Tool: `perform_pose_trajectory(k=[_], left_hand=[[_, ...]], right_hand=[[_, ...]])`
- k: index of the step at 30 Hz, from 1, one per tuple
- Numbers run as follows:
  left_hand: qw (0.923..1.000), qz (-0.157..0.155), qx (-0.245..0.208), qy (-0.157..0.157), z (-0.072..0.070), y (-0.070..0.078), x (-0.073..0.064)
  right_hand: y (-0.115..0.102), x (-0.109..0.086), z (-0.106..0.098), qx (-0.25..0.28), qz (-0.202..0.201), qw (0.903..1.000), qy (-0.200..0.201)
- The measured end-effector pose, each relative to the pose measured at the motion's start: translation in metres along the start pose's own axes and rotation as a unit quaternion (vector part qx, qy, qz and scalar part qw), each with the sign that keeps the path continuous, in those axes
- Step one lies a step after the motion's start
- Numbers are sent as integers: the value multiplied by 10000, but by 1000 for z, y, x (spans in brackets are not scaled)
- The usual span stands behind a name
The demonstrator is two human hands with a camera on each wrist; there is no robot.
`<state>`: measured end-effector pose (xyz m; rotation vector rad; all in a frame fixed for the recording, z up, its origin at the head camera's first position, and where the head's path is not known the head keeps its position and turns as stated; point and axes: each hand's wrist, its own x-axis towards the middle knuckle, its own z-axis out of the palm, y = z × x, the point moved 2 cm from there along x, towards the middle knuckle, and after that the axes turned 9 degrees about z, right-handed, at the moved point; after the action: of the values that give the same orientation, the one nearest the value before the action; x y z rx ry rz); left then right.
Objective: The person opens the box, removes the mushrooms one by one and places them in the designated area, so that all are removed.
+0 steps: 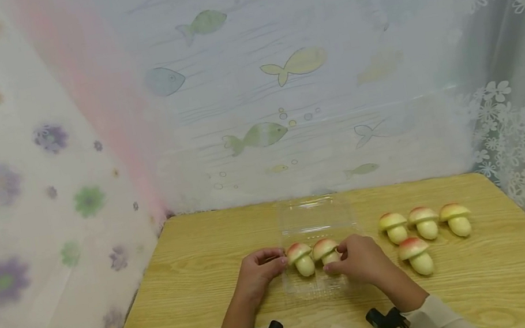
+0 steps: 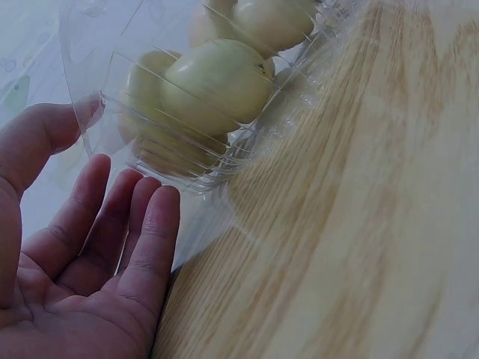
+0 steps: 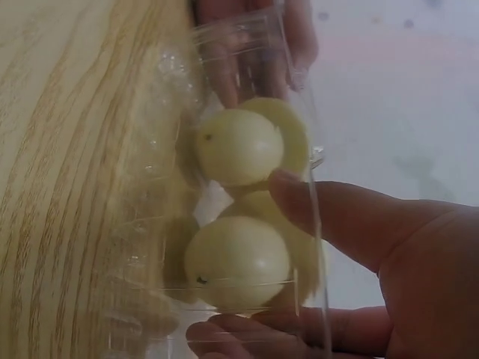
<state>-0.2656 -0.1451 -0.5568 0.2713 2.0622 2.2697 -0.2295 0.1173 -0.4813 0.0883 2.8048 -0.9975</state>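
Observation:
Two toy mushrooms with red-tinged caps and pale stems, a left mushroom (image 1: 304, 265) and a right mushroom (image 1: 324, 246), lie side by side in a clear plastic clamshell container (image 1: 298, 292). Its lid (image 1: 314, 216) stands open at the far side. My left hand (image 1: 257, 275) is at the container's left wall, thumb over the rim and fingers outside, pinching it lightly; the thumb (image 2: 52, 134) shows in the left wrist view. My right hand (image 1: 363, 259) holds the right mushroom, its thumb (image 3: 337, 217) across it and the fingers on the other side, partly hidden.
To the right of the container several more toy mushrooms lie on the wooden table (image 1: 193, 246): three in a row, with a middle one (image 1: 424, 222), and a nearer mushroom (image 1: 417, 257) in front. Patterned curtains (image 1: 251, 101) hang behind the table and at both sides.

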Motion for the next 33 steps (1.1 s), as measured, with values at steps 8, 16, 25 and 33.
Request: perform_pose_trajectory(k=[8,16,25,33], left_hand=[[10000,-23,68,-18,-1,0,0],[10000,-49,-33,-28,-1,1,0],[9999,-42,-118,-75,-1,-1,0],[9999,-16,-109,-70,-2,-1,1]], right_hand=[[0,8,7,-99,1,9998,178],[-2,11,9,-141,-1,9994,313],[-1,7,8,-32,-91,9992,385],[0,5,5,49,-98,9992,396]])
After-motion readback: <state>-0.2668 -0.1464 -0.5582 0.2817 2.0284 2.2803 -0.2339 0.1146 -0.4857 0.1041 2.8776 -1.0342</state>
